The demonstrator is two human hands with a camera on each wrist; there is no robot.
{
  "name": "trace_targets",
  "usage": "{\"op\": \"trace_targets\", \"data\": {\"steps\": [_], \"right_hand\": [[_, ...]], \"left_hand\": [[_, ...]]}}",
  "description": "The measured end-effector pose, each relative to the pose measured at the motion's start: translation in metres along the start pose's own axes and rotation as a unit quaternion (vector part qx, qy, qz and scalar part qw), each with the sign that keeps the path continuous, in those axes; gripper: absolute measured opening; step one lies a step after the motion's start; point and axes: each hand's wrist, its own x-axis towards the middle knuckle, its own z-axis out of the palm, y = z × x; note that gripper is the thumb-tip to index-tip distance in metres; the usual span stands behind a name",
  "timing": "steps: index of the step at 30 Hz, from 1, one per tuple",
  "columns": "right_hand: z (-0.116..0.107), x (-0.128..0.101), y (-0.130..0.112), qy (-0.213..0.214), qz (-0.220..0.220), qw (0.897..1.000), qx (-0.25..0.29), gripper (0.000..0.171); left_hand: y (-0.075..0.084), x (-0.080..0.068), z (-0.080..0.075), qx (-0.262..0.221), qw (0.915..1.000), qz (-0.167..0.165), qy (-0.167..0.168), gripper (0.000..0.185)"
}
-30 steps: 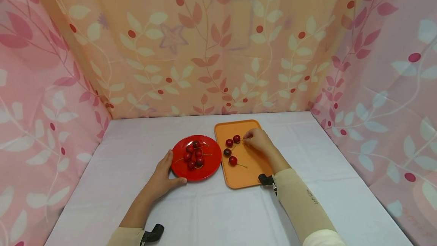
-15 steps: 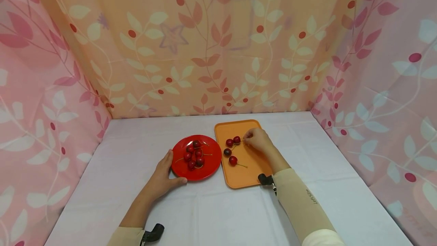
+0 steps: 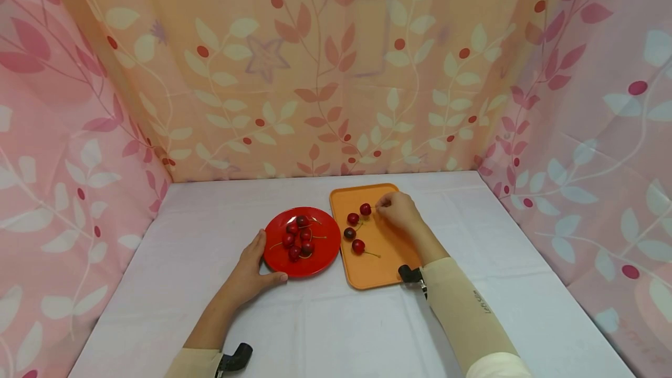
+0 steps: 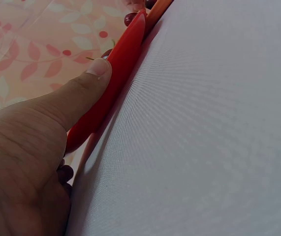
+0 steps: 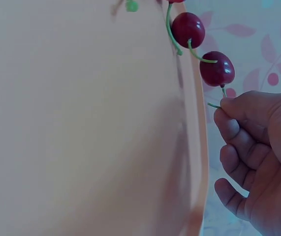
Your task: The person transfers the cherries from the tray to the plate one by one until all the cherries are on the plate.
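A red plate (image 3: 326, 252) bears a cluster of cherries (image 3: 306, 235) with stems. My left hand (image 3: 249, 279) holds it from the left, fingers along the rim and thumb at the near edge; in the left wrist view the thumb (image 4: 83, 91) lies against the plate's side. Over the orange tray (image 3: 385, 264), my right hand (image 3: 400, 212) pinches a dark red cherry (image 5: 217, 69) by its stem, between thumb and forefinger. The other right fingers are loosely curled. Three more cherries lie on the tray's left half, one of them a loose cherry (image 3: 358, 247) with its stem pointing right.
Plate and tray stand side by side, edges meeting, on a white tablecloth (image 3: 325, 325). A patterned curtain (image 3: 325, 74) rises behind the table, and pink floral cloth (image 3: 593, 150) hangs at both sides.
The right hand has risen slightly, away from the person, and the pinched cherry has moved with it, apart from its neighbour. The left hand and the plate have stayed put.
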Motion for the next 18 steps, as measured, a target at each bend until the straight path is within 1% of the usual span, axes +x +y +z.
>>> {"op": "trace_targets", "data": {"steps": [6, 10, 18], "right_hand": [[-0.002, 0.002, -0.005, 0.005, -0.001, 1.000, 0.007, 0.010], [-0.004, 0.001, -0.014, 0.010, -0.003, 1.000, 0.015, 0.010], [-0.008, -0.004, -0.035, 0.012, -0.027, 0.999, 0.043, 0.007]], "left_hand": [[0.000, 0.000, 0.001, -0.003, 1.0000, -0.004, -0.003, 0.130], [0.001, -0.001, 0.001, -0.004, 1.0000, -0.003, -0.004, 0.129], [0.002, -0.001, 0.000, -0.005, 1.0000, -0.003, -0.002, 0.129]]}}
